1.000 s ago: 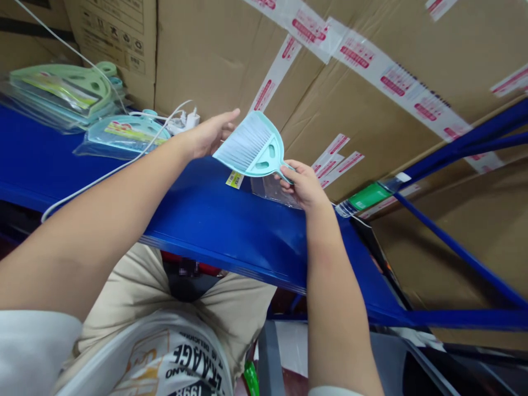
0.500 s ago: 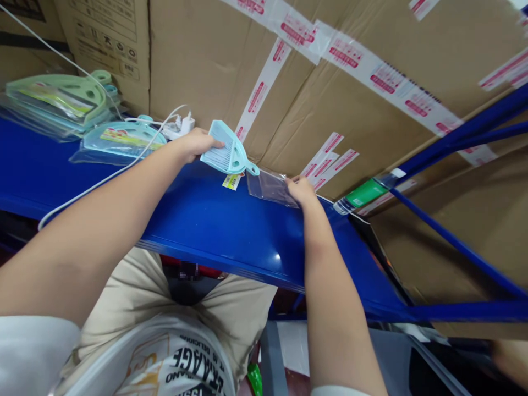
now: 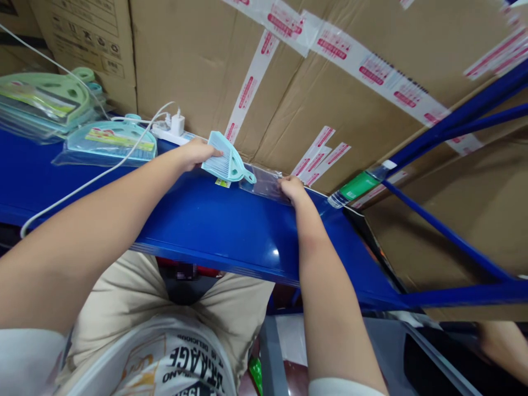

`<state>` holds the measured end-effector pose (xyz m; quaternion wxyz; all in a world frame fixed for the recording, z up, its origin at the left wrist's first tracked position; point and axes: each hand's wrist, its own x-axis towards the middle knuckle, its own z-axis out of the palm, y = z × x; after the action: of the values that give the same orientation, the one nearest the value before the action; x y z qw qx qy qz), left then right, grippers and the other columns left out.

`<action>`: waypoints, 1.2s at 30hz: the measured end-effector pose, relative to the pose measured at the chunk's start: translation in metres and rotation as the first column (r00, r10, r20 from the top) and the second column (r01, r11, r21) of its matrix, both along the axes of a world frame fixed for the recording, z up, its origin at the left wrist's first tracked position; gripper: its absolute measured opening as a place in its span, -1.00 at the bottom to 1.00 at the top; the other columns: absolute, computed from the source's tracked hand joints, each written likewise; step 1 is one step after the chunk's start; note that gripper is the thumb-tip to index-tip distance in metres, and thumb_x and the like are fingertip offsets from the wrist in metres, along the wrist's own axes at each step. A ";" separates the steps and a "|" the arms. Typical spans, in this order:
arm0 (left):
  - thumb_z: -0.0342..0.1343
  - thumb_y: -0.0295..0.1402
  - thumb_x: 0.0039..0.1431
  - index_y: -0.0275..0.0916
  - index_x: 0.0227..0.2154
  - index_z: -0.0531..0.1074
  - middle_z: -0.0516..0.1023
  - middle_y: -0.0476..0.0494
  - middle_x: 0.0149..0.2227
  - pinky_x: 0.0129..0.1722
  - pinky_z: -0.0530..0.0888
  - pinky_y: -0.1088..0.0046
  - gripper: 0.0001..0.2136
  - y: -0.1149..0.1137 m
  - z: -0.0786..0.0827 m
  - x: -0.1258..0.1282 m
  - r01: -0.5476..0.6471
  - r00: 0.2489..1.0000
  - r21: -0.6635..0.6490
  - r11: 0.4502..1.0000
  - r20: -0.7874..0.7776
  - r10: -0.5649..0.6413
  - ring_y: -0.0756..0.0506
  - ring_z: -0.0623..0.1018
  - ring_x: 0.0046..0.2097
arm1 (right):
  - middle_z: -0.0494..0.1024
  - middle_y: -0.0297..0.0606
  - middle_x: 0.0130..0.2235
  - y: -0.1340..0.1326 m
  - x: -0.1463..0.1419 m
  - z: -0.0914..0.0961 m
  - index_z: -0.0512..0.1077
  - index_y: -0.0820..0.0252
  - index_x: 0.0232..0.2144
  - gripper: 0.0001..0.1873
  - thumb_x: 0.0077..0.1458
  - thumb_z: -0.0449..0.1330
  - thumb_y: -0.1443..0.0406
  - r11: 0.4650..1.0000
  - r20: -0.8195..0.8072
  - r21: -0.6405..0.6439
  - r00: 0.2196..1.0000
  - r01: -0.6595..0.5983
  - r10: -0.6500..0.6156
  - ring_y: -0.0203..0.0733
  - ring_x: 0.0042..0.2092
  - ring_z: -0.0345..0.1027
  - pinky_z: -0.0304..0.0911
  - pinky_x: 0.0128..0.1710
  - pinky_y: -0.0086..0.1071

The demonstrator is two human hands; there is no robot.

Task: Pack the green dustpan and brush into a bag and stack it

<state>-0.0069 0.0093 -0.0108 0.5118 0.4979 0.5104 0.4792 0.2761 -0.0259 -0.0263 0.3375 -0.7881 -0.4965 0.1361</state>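
Observation:
A small mint-green hand brush [image 3: 227, 160] with white bristles lies low against the blue steel shelf [image 3: 206, 217], its hooked handle pointing right. My left hand [image 3: 193, 154] grips its bristle end, and the fingers cover part of the head. To the right, my right hand [image 3: 292, 188] pinches the edge of a transparent plastic bag [image 3: 264, 184] lying flat on the shelf. A small yellow label [image 3: 223, 183] sits just under the brush.
Packaged mint dustpan sets [image 3: 109, 144] lie on the shelf at left, beside a white power strip [image 3: 175, 132] and its cable. Taped cardboard boxes [image 3: 264, 82] stand behind. A plastic bottle [image 3: 357, 187] lies at right, by blue rack bars. Another person's forearm [image 3: 505, 346] shows low right.
The brush has dropped from mid-air to the shelf, passing from both hands to my left hand alone. My right hand has let go of its handle and now pinches the bag.

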 end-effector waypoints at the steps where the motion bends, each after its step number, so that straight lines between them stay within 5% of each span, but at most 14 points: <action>1: 0.38 -0.54 -0.07 -0.23 -0.37 0.63 0.70 -0.25 -0.34 -0.09 0.61 0.19 -0.83 -0.004 0.002 0.003 0.011 1.000 -0.015 1.000 -0.018 -0.012 -0.33 0.70 -0.06 | 0.38 -0.38 -0.58 0.000 -0.002 -0.001 0.36 0.09 -0.51 -0.86 -0.05 0.18 0.44 1.000 -0.035 0.022 0.999 0.015 -0.014 -0.19 -0.44 0.33 0.30 -0.32 -0.36; 6: 0.29 -0.55 0.03 -0.23 -0.33 0.64 0.73 -0.27 -0.24 -0.03 0.61 0.26 -0.86 -0.012 0.005 0.009 0.057 0.998 -0.029 0.998 0.022 -0.057 -0.26 0.71 -0.03 | 0.34 -0.47 -0.54 -0.004 -0.014 0.006 0.35 0.09 -0.39 -0.76 -0.14 0.17 0.48 0.989 -0.246 0.127 0.969 0.070 -0.037 -0.23 -0.45 0.30 0.28 -0.40 -0.40; 12: 0.28 -0.52 0.11 -0.23 -0.24 0.65 0.74 -0.22 -0.27 -0.02 0.62 0.30 -0.84 -0.019 0.010 0.010 0.087 0.986 -0.018 0.996 0.141 -0.084 -0.22 0.71 -0.04 | 0.37 -0.49 -0.49 -0.011 -0.025 0.021 0.28 0.09 -0.43 -0.78 -0.16 0.12 0.48 0.951 -0.443 0.308 0.881 -0.024 0.166 -0.27 -0.33 0.37 0.35 -0.31 -0.44; 23: 0.23 -0.50 0.18 -0.26 -0.22 0.64 0.73 -0.27 -0.25 0.00 0.61 0.26 -0.86 -0.025 0.016 0.011 0.112 0.960 0.016 0.994 0.256 -0.113 -0.22 0.70 -0.04 | 0.40 -0.50 -0.41 -0.009 -0.031 0.019 0.30 0.05 -0.33 -0.72 -0.13 0.04 0.45 0.872 -0.460 0.459 0.794 -0.170 0.397 -0.36 -0.38 0.38 0.43 -0.22 -0.40; 36: 0.26 -0.49 0.16 -0.25 -0.20 0.65 0.74 -0.23 -0.27 0.01 0.61 0.27 -0.85 -0.027 0.018 0.012 0.081 0.967 0.028 0.996 0.239 -0.085 -0.21 0.71 -0.04 | 0.55 -0.40 -0.23 -0.010 -0.031 0.021 0.35 0.07 -0.22 -0.81 0.07 0.12 0.37 0.878 -0.416 0.452 0.833 -0.160 0.366 -0.30 -0.27 0.47 0.47 -0.21 -0.36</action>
<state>0.0052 -0.0180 0.0069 0.5850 0.4617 0.4191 0.5187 0.2450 -0.0361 -0.0053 0.5826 -0.5643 -0.5175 0.2727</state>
